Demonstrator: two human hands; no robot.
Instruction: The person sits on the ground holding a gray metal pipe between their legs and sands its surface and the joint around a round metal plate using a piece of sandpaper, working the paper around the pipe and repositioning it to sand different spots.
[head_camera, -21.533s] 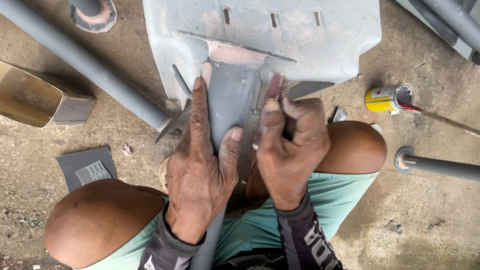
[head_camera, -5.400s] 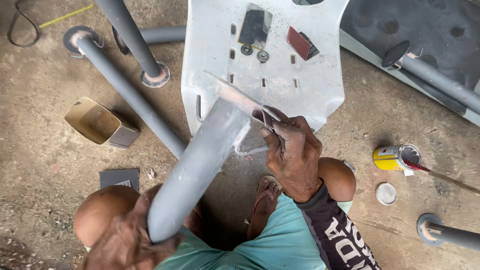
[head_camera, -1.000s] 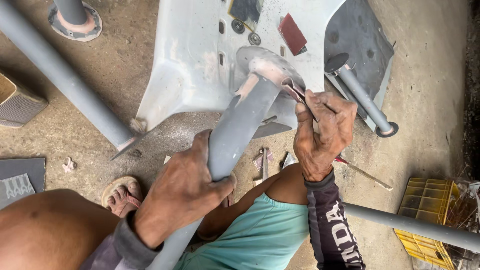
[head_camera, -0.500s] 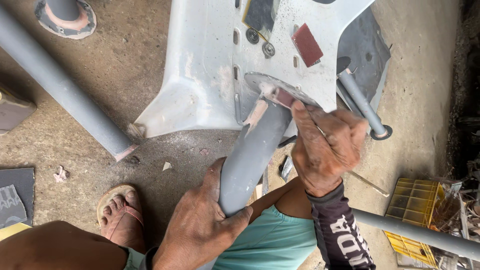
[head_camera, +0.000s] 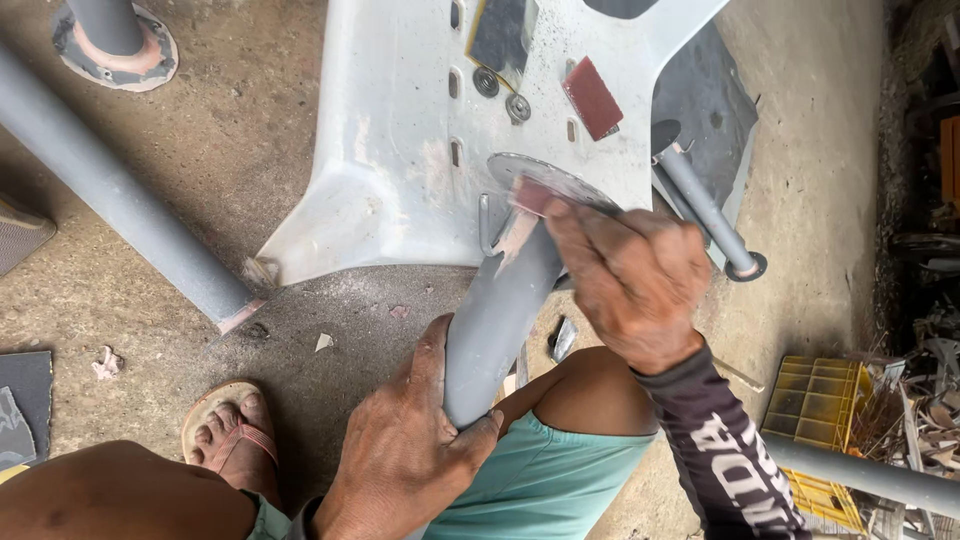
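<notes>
Both hands work one grey pipe (head_camera: 500, 310): left hand (head_camera: 410, 450) fingers wrapped around its lower end to steady it, right hand (head_camera: 630, 275) fingers pinching reddish sandpaper (head_camera: 533, 195) against the flange (head_camera: 545, 180) at 12 o'clock. Yellow crate (head_camera: 815, 400) at 4 o'clock on the floor.

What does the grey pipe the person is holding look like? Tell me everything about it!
The grey pipe is a thick round tube, smooth and painted matt grey, probably metal. At its far end sits a flat round flange, where some paint is rubbed off to a pale, pinkish patch. It tilts up and away from the person, over their knee. The left hand wraps around its near end, and the right hand presses a small reddish piece against the top, beside a pale grey panel.
</notes>
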